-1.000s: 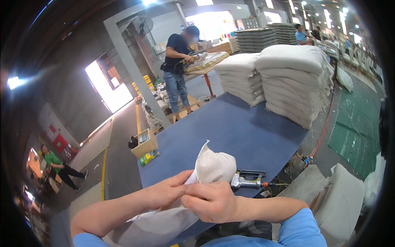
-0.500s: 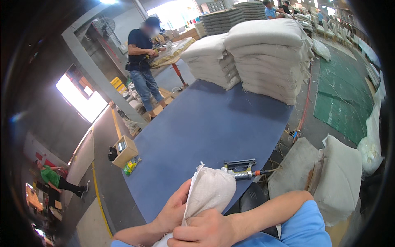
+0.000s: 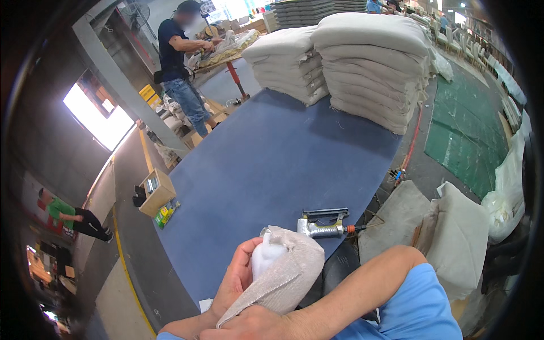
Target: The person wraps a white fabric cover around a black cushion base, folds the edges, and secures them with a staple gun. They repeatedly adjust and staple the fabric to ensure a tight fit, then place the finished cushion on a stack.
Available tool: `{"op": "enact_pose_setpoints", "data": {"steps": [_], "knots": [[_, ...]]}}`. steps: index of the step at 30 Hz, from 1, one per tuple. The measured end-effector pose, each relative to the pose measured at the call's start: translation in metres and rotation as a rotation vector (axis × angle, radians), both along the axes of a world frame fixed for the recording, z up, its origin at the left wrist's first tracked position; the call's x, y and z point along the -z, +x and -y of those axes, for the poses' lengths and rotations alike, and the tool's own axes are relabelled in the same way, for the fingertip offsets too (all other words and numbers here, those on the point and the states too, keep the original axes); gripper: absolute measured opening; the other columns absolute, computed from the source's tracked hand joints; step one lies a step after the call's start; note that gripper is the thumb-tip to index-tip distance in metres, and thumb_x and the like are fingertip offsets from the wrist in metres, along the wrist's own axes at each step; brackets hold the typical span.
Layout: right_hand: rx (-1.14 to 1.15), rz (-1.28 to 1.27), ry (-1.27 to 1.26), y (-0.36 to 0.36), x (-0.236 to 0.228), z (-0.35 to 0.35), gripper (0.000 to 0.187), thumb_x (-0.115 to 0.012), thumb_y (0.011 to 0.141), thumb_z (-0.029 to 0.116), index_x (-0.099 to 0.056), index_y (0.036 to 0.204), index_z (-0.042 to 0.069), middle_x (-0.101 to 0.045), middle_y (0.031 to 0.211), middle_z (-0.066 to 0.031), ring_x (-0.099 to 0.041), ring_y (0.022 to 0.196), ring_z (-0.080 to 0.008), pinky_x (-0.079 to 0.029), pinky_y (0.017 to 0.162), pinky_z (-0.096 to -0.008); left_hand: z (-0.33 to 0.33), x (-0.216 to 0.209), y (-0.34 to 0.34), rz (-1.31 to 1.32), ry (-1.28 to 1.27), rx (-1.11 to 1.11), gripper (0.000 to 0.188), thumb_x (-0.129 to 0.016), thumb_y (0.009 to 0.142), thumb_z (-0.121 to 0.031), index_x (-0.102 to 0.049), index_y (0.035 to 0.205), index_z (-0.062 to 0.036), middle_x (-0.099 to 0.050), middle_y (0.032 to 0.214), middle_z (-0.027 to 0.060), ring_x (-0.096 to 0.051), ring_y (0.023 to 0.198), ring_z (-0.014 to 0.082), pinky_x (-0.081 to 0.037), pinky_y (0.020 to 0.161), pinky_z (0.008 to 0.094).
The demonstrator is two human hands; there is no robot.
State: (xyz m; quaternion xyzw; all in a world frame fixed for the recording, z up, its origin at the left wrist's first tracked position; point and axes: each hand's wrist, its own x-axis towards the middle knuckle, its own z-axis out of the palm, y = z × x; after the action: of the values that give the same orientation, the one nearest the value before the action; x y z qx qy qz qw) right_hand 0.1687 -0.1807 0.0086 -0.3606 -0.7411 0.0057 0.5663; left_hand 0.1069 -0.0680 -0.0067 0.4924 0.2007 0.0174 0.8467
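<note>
Close to my body I hold a beige fabric cover with smooth white padding showing at its open edge. My left hand is curled round the left side, its fingers against the padding. Lower down, my right hand is closed on the cloth's near edge; its fingertips are partly hidden. Just beyond the cover, a silver and black pneumatic staple gun lies on the blue tabletop, with an orange fitting and hose at its right end.
Two stacks of beige cushions, one smaller and one larger, stand at the table's far end. A wooden box and a green-yellow packet sit at the left edge. Padded panels lean at right. A co-worker stands beyond.
The cover's upper edge has opened out, exposing the white padding inside. My right hand has moved down and left with the cloth. The view has shifted slightly.
</note>
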Motion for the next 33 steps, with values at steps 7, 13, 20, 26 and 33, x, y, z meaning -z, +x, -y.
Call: {"op": "enact_pose_setpoints", "data": {"steps": [7, 13, 20, 26, 33], "knots": [[-0.036, 0.131, -0.18, -0.021, -0.009, -0.017, 0.016, -0.065, 0.086, 0.02, -0.067, 0.091, 0.005, -0.07, 0.088, -0.0104, -0.074, 0.072, -0.031, -0.056, 0.055, -0.0435, 0.004, 0.021, -0.006, 0.249, -0.036, -0.248, 0.074, -0.084, 0.091, -0.008, -0.033, 0.144, -0.0133, -0.049, 0.152, 0.0185, -0.058, 0.136, 0.0285, -0.053, 0.115, 0.0447], [0.196, 0.309, -0.271, -0.031, 0.001, -0.025, 0.021, -0.066, 0.086, 0.024, -0.076, 0.089, 0.006, -0.074, 0.082, -0.0135, -0.076, 0.075, -0.0307, -0.057, 0.062, -0.0468, -0.028, 0.041, -0.014, 0.431, -0.169, -0.011, 0.032, -0.064, 0.106, -0.032, -0.06, 0.107, -0.0001, -0.043, 0.16, 0.0256, -0.055, 0.14, 0.0353, -0.044, 0.12, 0.0514], [0.228, 0.53, -0.394, -0.037, 0.002, -0.034, 0.022, -0.069, 0.081, 0.024, -0.081, 0.084, 0.006, -0.077, 0.086, -0.013, -0.076, 0.076, -0.0287, -0.056, 0.063, -0.0464, -0.069, -0.03, -0.017, 0.167, 0.168, 0.635, 0.073, -0.071, 0.1, -0.041, -0.056, 0.149, 0.0108, -0.045, 0.16, 0.0181, -0.05, 0.144, 0.0291, -0.035, 0.125, 0.0445], [0.2, 0.609, -0.408, -0.043, -0.005, -0.033, 0.019, -0.074, 0.074, 0.018, -0.08, 0.085, 0.004, -0.078, 0.093, -0.0151, -0.077, 0.084, -0.0277, -0.058, 0.07, -0.0413, -0.057, -0.09, 0.007, -0.459, 0.561, 0.85, 0.063, -0.078, 0.099, -0.032, -0.06, 0.146, 0.0062, -0.064, 0.142, 0.011, -0.062, 0.125, 0.0154, -0.051, 0.105, 0.0325], [0.3, 0.617, -0.283, -0.059, 0.001, -0.031, 0.026, -0.068, 0.082, 0.026, -0.083, 0.083, 0.005, -0.079, 0.085, -0.0166, -0.077, 0.078, -0.0321, -0.057, 0.064, -0.0507, -0.058, -0.077, -0.013, -0.39, 0.558, 0.738, 0.05, -0.069, 0.108, -0.024, -0.058, 0.151, -0.0013, -0.07, 0.133, 0.005, -0.063, 0.119, 0.0115, -0.05, 0.105, 0.0315]]}}
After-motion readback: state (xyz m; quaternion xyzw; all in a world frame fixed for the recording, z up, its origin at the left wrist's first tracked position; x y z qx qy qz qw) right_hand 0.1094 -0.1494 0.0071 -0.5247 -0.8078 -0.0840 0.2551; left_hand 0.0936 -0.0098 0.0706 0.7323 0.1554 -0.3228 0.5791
